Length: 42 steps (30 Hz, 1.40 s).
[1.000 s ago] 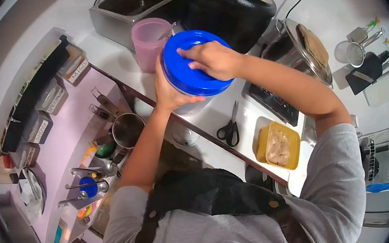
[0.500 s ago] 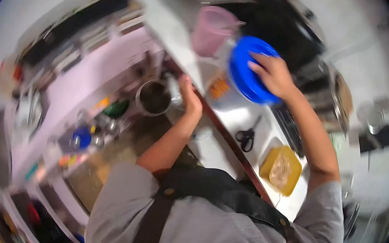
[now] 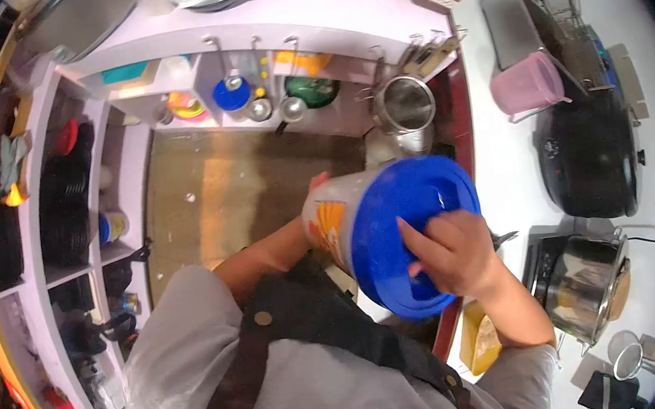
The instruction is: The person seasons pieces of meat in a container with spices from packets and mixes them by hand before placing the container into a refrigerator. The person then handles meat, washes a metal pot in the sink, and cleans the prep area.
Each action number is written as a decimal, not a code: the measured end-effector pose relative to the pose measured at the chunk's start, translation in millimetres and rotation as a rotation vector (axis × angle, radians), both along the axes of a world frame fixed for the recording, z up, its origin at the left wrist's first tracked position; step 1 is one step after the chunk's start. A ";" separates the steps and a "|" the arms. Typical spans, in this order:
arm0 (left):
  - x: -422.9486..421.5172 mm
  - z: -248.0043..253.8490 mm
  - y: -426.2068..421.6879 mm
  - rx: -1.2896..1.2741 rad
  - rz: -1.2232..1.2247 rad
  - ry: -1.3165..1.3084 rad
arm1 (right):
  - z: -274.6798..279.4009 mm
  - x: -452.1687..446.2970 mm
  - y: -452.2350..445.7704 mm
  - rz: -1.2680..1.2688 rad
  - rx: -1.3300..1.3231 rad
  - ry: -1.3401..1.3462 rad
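A whitish plastic tub (image 3: 342, 191) with an orange picture on its side and a blue lid (image 3: 372, 223) is held tilted in front of my body. My right hand (image 3: 458, 254) has its fingers bent onto the recessed top of the lid. At the tub's bottom end, my left hand (image 3: 315, 193) supports it; most of that hand is hidden behind the tub. To the right of my right forearm's base stands part of a yellow container (image 3: 479, 339) with pale contents. Scissors (image 3: 503, 238) show partly beside my right hand on the white counter.
A pink jug (image 3: 527, 87), a black appliance (image 3: 587, 152) and a steel pot (image 3: 586, 279) stand along the counter (image 3: 491, 139). Strainers (image 3: 408, 103) and ladles hang by the far shelf. Shelves (image 3: 66, 273) with black containers line the left side, beyond the brown floor (image 3: 211, 186).
The tub has left the counter and moved left, in front of my body. My left hand has come onto its bottom end, while my right stays on the lid. The view has turned left.
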State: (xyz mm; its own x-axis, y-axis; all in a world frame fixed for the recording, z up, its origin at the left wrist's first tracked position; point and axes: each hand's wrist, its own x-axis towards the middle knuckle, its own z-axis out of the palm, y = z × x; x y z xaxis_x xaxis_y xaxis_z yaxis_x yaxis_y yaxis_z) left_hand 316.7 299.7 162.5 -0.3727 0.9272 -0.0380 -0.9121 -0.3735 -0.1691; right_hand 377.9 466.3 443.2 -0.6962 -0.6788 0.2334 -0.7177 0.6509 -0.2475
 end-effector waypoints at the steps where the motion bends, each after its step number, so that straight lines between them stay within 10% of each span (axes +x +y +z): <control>1: -0.1 25.5 -26.2 -0.063 -0.012 -0.034 | -5.0 -7.6 -20.6 -0.029 -0.045 -0.033; 7: -23.8 -65.4 -167.3 -0.701 0.186 0.105 | -80.4 -91.1 -165.0 -0.086 -0.087 -0.343; 12: 52.4 -210.7 -373.4 -1.672 0.591 -0.302 | -239.2 -175.1 -285.8 -0.090 -0.049 -0.571; 15: 117.0 -211.3 -446.0 -1.943 0.345 -0.342 | -360.8 -235.6 -324.9 -0.050 -0.055 -0.634; 18: 182.5 -195.0 -489.6 -1.686 0.516 -0.141 | -432.7 -298.7 -346.3 -0.252 0.029 -0.629; 21: 211.8 -152.6 -517.3 -1.898 -0.055 -0.056 | -482.5 -358.8 -358.7 -0.486 0.006 -0.598; 27: 145.3 -114.4 -520.0 -1.666 -0.142 -0.126 | -523.7 -454.0 -371.2 -1.022 -0.111 -0.604; 37: -78.0 -112.8 -542.9 -1.743 0.300 0.000 | -561.2 -527.2 -338.6 -1.210 -0.086 -0.668; 42: -63.7 -185.8 -583.7 -1.445 -0.007 0.073 | -529.5 -511.7 -337.8 -1.129 -0.068 -0.681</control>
